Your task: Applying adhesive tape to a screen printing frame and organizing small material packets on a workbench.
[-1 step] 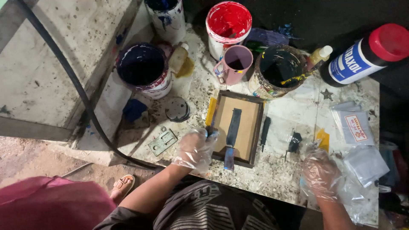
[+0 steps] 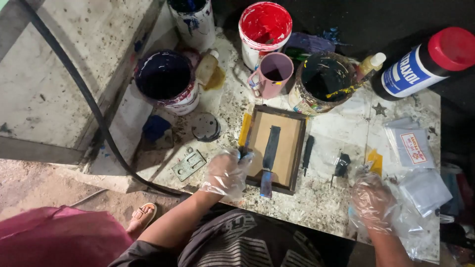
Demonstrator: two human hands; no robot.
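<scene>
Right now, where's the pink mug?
In the head view the pink mug stands upright at the back centre of the table, between the red paint bucket and the black paint-smeared can, just behind the wooden screen frame.

Frame: a small rectangular dark wooden screen frame (image 2: 275,148) with a tan mesh panel is laid flat on the speckled, paint-stained worktop, near its front edge.
Frame's left edge: it is gripped by the left hand (image 2: 226,173), which is covered by a clear plastic glove.
Tool on the mesh: a narrow dark blue-grey flat blade (image 2: 269,158) is laid lengthwise along the middle of the mesh, its lower end reaching over the frame's near edge.
Bags: clear crumpled plastic bags (image 2: 413,217) are touched by the gloved right hand (image 2: 372,201) at the worktop's right front.
</scene>
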